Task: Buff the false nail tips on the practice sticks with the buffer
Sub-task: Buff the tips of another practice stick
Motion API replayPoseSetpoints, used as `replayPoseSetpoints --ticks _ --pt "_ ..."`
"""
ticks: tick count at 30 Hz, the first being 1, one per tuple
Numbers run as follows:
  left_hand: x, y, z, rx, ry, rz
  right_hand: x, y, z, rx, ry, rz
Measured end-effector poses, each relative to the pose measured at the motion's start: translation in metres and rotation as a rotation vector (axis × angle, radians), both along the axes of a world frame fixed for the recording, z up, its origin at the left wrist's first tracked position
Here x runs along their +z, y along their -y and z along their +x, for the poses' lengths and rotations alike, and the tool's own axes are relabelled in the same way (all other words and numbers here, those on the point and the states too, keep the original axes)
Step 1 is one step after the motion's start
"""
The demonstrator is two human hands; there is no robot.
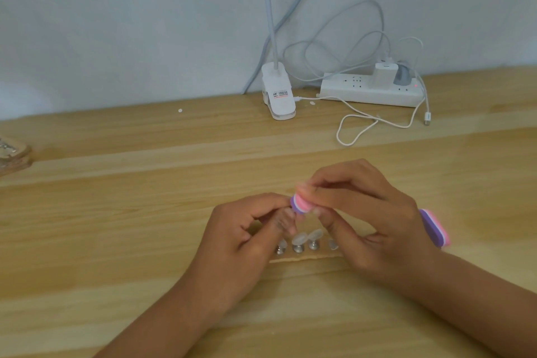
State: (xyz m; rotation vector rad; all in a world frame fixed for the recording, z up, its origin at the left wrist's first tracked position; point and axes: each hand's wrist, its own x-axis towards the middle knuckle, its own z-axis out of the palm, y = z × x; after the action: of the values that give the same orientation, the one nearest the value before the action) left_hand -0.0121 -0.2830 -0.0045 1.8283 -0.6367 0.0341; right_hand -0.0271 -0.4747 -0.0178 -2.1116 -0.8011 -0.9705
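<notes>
Now, on the head view, my only feed, both hands work at about six o'clock, low over the wooden table (116, 212). The right hand (369, 221) grips the buffer (300, 203), a pink, white and purple block. Its fingers are curled over the top and the thumb is underneath. One end of the buffer pokes out toward nine o'clock from the fingertips, and the other end shows past the wrist at three o'clock.

The left hand (250, 229) has its fingers curled, thumb and forefinger pinching the lifted stick (286, 219). The stick is smeared by blur, so I cannot tell whether its tip touches the buffer, though the buffer's end sits right against those fingertips.

Just below the hands, toward six o'clock from the buffer, the row of practice sticks (297, 247) stands upright on a tan strip (305, 257). They have metal feet and clear nail tips (315, 232) on top. The right thumb hides part of the row.

Farther off, at twelve o'clock from the hands, a white clip lamp (279, 96) sits against the wall. At one o'clock lies a power strip (372, 91) with a charger (385, 74) plugged in. A white cable (363, 125) loops on the table in front of it. At nine o'clock, on the frame's edge, I see a brownish object (11, 154) that I cannot make out.
</notes>
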Motion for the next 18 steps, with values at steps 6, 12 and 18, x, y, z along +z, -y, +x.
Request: replayPoseSetpoints --ticks 6,12,18 --pt "0.0006 -0.0012 0.0006 -0.005 -0.022 0.003 0.001 0.0002 0.0003 -0.019 -0.002 0.016" --pt "0.0014 -0.0002 -0.0003 -0.004 0.013 0.003 0.0008 0.0006 0.0 0.006 -0.005 0.031" --pt "0.0041 -0.0001 -0.0021 -0.031 0.002 0.001 -0.0011 -0.0064 -0.0042 -0.014 0.012 0.016"
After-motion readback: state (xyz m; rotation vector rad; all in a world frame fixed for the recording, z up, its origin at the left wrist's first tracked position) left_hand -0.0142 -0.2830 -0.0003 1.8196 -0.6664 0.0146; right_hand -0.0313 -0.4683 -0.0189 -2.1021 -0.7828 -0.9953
